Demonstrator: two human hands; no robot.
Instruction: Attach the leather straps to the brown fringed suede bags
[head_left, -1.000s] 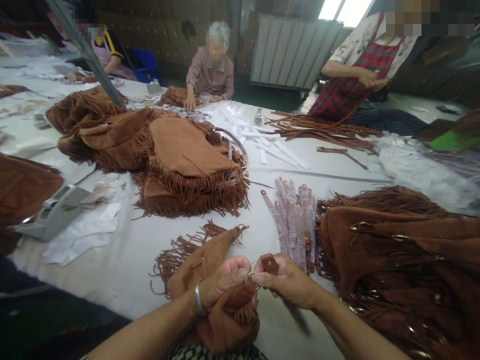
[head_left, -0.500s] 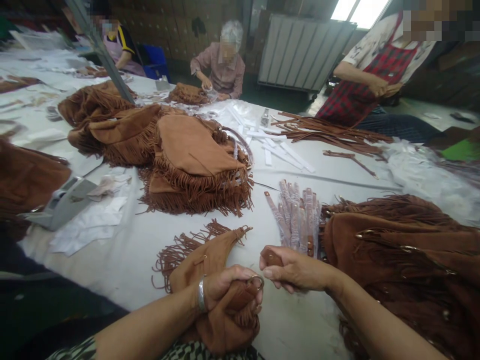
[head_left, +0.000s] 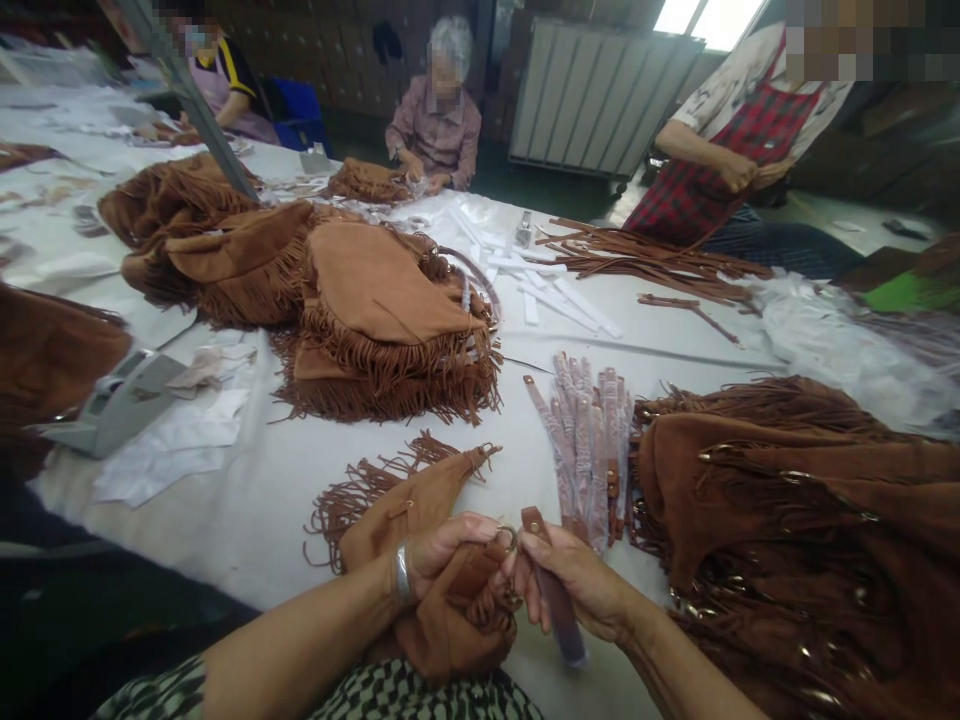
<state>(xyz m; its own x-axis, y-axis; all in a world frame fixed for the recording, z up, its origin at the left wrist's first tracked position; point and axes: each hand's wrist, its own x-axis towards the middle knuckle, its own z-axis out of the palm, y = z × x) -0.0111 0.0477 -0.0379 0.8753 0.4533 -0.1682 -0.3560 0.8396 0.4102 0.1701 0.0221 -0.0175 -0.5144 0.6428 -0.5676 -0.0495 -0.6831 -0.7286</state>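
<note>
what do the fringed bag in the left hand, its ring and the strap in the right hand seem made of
Fringed bag: suede or a suede-like fabric, going by its matte brown surface and soft folds.
Ring: probably metal, brassy, judging by its yellowish shine.
Strap: leather or imitation, smooth and brown; the sheen toward its lower end suggests clear plastic wrap.

A bag (head_left: 420,500) lies at the surface (head_left: 259,535) edge, straps (head_left: 582,440) right beside a bag pile (head_left: 795,480), stacked bags (head_left: 390,280) behind.
</note>
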